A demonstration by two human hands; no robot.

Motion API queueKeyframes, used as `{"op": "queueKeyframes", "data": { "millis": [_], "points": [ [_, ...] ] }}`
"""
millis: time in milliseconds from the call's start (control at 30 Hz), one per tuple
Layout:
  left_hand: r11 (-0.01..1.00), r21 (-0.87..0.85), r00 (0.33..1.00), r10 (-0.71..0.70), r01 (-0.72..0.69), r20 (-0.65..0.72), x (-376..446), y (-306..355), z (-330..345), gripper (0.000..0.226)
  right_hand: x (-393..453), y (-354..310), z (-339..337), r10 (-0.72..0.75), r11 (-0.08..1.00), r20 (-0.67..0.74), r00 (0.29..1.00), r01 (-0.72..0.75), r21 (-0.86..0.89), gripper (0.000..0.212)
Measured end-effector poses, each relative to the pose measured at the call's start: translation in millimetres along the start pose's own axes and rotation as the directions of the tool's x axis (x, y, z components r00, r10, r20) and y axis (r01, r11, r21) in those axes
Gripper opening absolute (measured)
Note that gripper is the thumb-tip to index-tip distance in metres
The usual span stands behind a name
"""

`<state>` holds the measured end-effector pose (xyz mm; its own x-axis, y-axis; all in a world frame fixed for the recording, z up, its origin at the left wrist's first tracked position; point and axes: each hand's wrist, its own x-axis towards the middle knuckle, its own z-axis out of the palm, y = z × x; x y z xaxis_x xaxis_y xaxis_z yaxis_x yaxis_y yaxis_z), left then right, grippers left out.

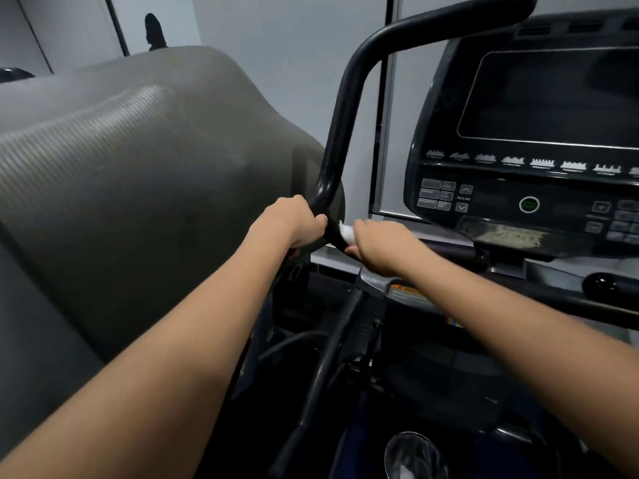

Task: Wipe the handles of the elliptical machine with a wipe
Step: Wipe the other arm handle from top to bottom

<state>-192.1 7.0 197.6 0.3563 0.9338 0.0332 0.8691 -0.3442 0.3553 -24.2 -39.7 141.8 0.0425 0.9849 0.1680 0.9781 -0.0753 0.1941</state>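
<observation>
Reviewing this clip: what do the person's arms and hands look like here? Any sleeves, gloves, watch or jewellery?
Both forearms are bare right to the picture's lower edge: no sleeves show. The left hand and the right hand wear no gloves. No watch, bracelet or band shows at either wrist, and no rings can be made out, though most fingers are curled out of sight. No marks or tattoos show on the arms.

A big grey rolled mat (138, 188) crowds the left of the black handle (340, 133). To its right, open wall leaves a gap before the console (518, 140). Below, dark frame bars (328, 357) clutter the way.
</observation>
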Motion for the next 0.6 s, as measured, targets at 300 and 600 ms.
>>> {"op": "queueKeyframes", "data": {
  "millis": [300,600],
  "points": [
    [0.998,0.012,0.998,0.056,-0.056,0.013,0.9,-0.3,-0.2,0.049,-48.2,33.5,1.0,0.117,0.993,-0.094,0.989,-0.117,0.004,0.043],
    [0.997,0.005,0.997,0.077,-0.077,-0.016,-5.9,2.3,1.0,0.041,-76.6,49.7,-16.3,0.367,0.928,0.104,0.924,-0.372,0.025,0.054]
  ]
}}
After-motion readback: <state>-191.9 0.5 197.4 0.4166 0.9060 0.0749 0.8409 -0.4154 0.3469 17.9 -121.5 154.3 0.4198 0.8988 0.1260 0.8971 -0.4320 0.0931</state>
